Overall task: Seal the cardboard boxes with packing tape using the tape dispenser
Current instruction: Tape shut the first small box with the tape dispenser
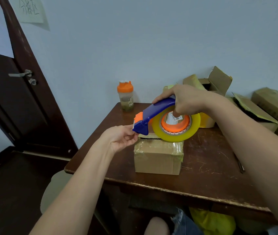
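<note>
**Camera Arrangement: Single Head-Worn View**

One wide-angle camera sits on the person's head, facing forward and down. It looks from above the near edge of the wooden table (202, 167) toward the pale wall (151, 39) behind it. Both forearms enter from the bottom of the frame, close to the lens. The door (7, 99) at left leans sharply, showing wide-angle distortion. No second view overlaps this one.

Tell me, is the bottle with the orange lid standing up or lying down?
Standing up. The bottle sits on its base at the table's far corner, orange lid on top.
</note>
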{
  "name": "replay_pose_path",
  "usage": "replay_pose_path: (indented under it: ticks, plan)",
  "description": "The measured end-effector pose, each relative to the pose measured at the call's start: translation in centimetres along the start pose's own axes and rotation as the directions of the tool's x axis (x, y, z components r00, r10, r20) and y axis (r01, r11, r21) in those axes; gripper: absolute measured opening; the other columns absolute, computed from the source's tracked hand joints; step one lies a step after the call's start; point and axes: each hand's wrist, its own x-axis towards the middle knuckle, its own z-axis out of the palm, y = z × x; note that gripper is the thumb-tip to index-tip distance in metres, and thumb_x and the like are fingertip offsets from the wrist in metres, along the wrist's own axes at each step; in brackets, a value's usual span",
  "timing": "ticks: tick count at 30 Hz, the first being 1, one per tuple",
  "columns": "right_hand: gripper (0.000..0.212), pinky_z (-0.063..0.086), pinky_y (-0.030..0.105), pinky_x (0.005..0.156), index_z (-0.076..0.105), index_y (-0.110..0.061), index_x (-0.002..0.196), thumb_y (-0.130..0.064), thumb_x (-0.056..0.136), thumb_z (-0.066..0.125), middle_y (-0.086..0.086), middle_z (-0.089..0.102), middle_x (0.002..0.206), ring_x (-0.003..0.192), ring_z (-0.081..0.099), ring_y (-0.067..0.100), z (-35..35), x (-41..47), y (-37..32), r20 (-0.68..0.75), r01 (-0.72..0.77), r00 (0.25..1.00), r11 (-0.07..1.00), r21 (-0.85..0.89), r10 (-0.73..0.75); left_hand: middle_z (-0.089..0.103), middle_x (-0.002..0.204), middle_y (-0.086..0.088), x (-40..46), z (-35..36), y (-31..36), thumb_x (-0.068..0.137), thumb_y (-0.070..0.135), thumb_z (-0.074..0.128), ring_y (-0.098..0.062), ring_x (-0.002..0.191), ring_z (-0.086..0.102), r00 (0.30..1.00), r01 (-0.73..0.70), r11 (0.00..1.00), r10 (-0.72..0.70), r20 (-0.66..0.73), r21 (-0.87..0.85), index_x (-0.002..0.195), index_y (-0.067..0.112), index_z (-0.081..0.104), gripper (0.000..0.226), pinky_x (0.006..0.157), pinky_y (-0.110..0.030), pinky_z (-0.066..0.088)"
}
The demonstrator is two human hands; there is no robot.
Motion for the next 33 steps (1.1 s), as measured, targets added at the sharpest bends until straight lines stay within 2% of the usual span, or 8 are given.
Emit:
replay_pose_path:
  ticks: [4, 9, 13, 18, 22, 26, 29, 33]
  plan:
    - [0.07, 0.036, 0.014, 0.058, 0.058, -0.037, 0.13, 0.004, 0.075, 0.071, -0.01, 0.055, 0.11, 0.075, 0.049, 0.001, 0.3, -0.4, 0.4, 0.021, 0.006, 1.0, 1.0, 0.021, -0.006, 0.067, 0.086, -0.016, 0.5, -0.7, 0.4, 0.091, -0.019, 0.037, -0.017, 0.072, 0.062, 0.997, -0.025, 0.994, 0.033, -0.071, 0.104, 0.114, -0.004, 0.057, 0.034, 0.061, -0.024, 0.051]
    - [0.072, 0.036, 0.013, 0.058, 0.055, -0.038, 0.133, 0.002, 0.075, 0.072, -0.01, 0.054, 0.113, 0.077, 0.051, 0.002, 0.4, -0.5, 0.7, 0.061, 0.009, 0.998, 0.998, 0.054, -0.013, 0.067, 0.083, -0.017, 0.4, -1.1, 0.6, 0.088, -0.022, 0.038, -0.013, 0.052, 0.064, 0.991, -0.058, 0.981, 0.079, -0.104, 0.186, 0.097, -0.002, 0.06, 0.031, 0.057, -0.024, 0.051]
    - [0.073, 0.037, 0.012, 0.06, 0.053, -0.04, 0.133, 0.002, 0.077, 0.072, -0.013, 0.053, 0.112, 0.078, 0.052, 0.002, 0.4, -0.7, 0.7, 0.096, 0.023, 0.995, 0.997, 0.071, -0.03, 0.067, 0.075, -0.014, 0.4, -1.6, 0.4, 0.088, -0.023, 0.04, -0.015, 0.06, 0.058, 0.989, -0.053, 0.977, 0.079, -0.124, 0.207, 0.096, -0.002, 0.06, 0.03, 0.06, -0.026, 0.05]
    - [0.07, 0.047, 0.028, 0.075, 0.058, -0.04, 0.127, 0.008, 0.076, 0.065, -0.016, 0.057, 0.107, 0.094, 0.058, 0.016, -0.8, -1.3, 1.7, 0.025, 0.017, 1.0, 0.999, 0.027, -0.017, 0.067, 0.068, -0.012, 0.2, -4.1, 0.2, 0.091, -0.02, 0.043, -0.013, 0.059, 0.061, 0.986, -0.057, 0.989, 0.077, -0.147, 0.136, 0.095, -0.005, 0.064, 0.026, 0.053, -0.021, 0.055]
    - [0.071, 0.05, 0.025, 0.068, 0.062, -0.043, 0.119, 0.01, 0.072, 0.061, -0.028, 0.054, 0.095, 0.085, 0.058, 0.007, -1.2, -1.3, 1.7, -0.023, 0.026, 0.999, 0.999, 0.042, -0.025, 0.065, 0.083, -0.014, 0.4, -4.2, -1.5, 0.093, -0.013, 0.046, -0.014, 0.072, 0.058, 0.996, 0.03, 0.999, -0.028, -0.082, 0.033, 0.105, -0.009, 0.065, 0.023, 0.055, -0.022, 0.055]
    - [0.071, 0.055, 0.041, 0.074, 0.063, -0.045, 0.117, 0.01, 0.071, 0.061, -0.021, 0.058, 0.098, 0.088, 0.062, 0.022, -1.0, -1.2, 1.7, 0.0, 0.023, 1.0, 1.0, -0.01, -0.023, 0.063, 0.074, -0.012, 0.9, -3.8, -1.7, 0.094, -0.001, 0.051, -0.014, 0.067, 0.056, 0.994, 0.064, 0.997, -0.067, -0.086, -0.037, 0.095, -0.007, 0.064, 0.014, 0.051, -0.024, 0.054]
    - [0.07, 0.056, 0.044, 0.077, 0.063, -0.045, 0.116, 0.008, 0.072, 0.06, -0.009, 0.06, 0.111, 0.092, 0.06, 0.024, -0.3, -1.2, 1.8, 0.0, 0.024, 1.0, 0.999, -0.026, -0.024, 0.057, 0.067, -0.003, 1.1, -3.3, -1.9, 0.092, 0.011, 0.064, -0.009, 0.061, 0.049, 0.99, 0.081, 0.996, -0.076, -0.117, 0.037, 0.095, 0.001, 0.063, 0.01, 0.051, -0.02, 0.05]
    - [0.07, 0.054, 0.041, 0.071, 0.062, -0.046, 0.117, 0.008, 0.073, 0.058, -0.004, 0.057, 0.117, 0.088, 0.06, 0.026, 0.4, -1.2, 1.9, 0.025, 0.009, 1.0, 1.0, -0.019, -0.008, 0.052, 0.068, 0.0, 1.5, -3.2, -2.3, 0.088, 0.01, 0.069, -0.007, 0.057, 0.043, 0.982, 0.049, 0.996, -0.034, -0.187, 0.076, 0.095, 0.004, 0.065, 0.01, 0.045, -0.016, 0.044]
